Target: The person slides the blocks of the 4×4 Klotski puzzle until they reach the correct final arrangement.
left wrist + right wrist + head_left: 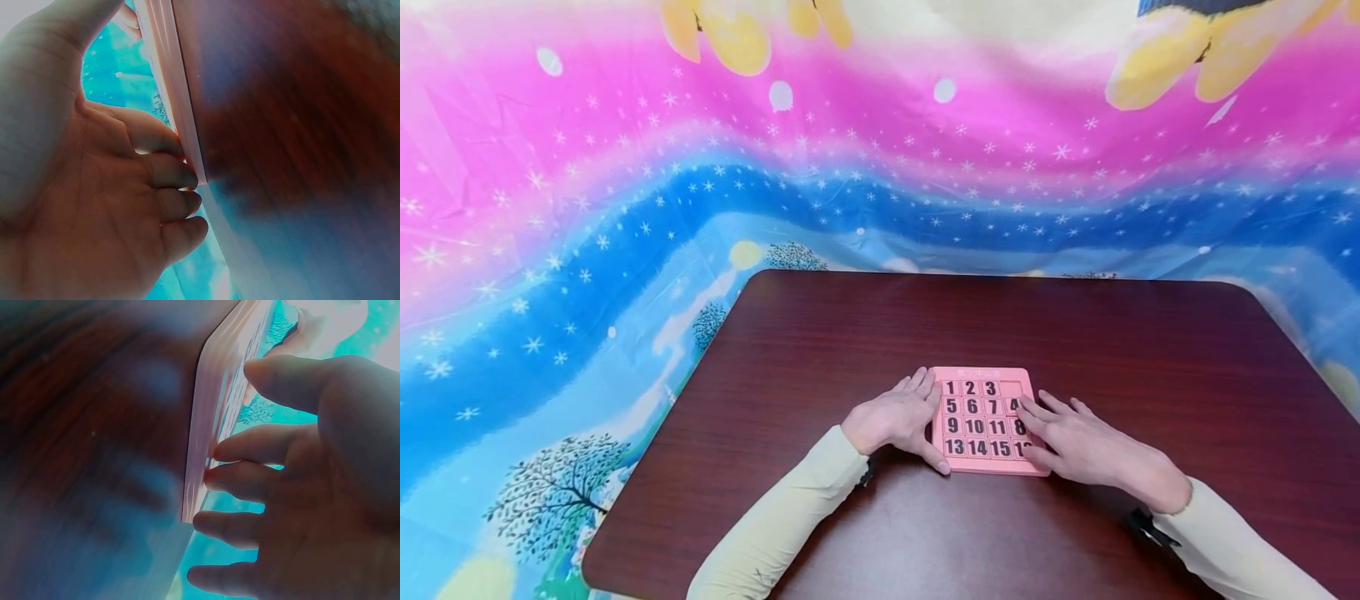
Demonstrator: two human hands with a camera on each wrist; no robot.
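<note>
A pink sliding number puzzle (977,461) lies flat on the table, its printed digits facing up. Its top row reads 1, 2, 3, with a vacant slot at the right end. Along the puzzle's left edge rests my left hand (901,417), fingertips at the upper part and thumb at the lower corner. From the right side my right hand (1078,442) reaches over the frame, its extended fingers on the right column, partly covering the tiles marked 4, 8 and 12. In the right wrist view, fingertips (228,477) meet the puzzle's side; the left wrist view shows fingers (172,169) beside it.
The puzzle sits on a dark reddish-brown wooden table (865,333) with rounded corners. Behind and to the left hangs a colourful curtain (820,158) with snowflakes and trees. Cream sleeves cover both forearms, and a black band shows at each wrist.
</note>
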